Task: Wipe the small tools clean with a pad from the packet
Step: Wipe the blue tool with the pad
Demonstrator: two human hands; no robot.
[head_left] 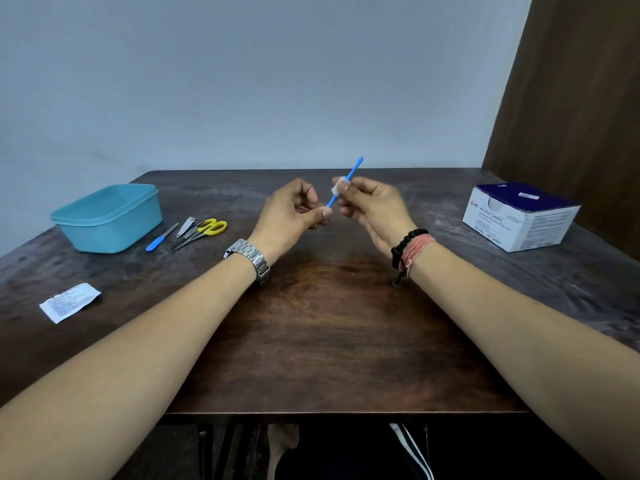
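Hands are meeting above the worktop (329,323): the left hand (294,216) is pinching the blue tool (353,171) by its lower end, steadying it while the right hand (370,206) is gripping the white pad (337,187) around its shaft to wipe it.

Both hands hold a slim blue tool above the dark wooden surface (329,323).

The left hand (291,216) pinches the lower end of the blue tool (353,171), which tilts up to the right; the right hand (374,209) pinches a white pad (338,186) wrapped around its shaft. At the left lie a light-blue tub (107,216), a blue-handled file (161,237), nail clippers (186,225), yellow-handled scissors (204,229) and a torn packet (69,302). A box of alcohol swabs (519,216) sits at the right.
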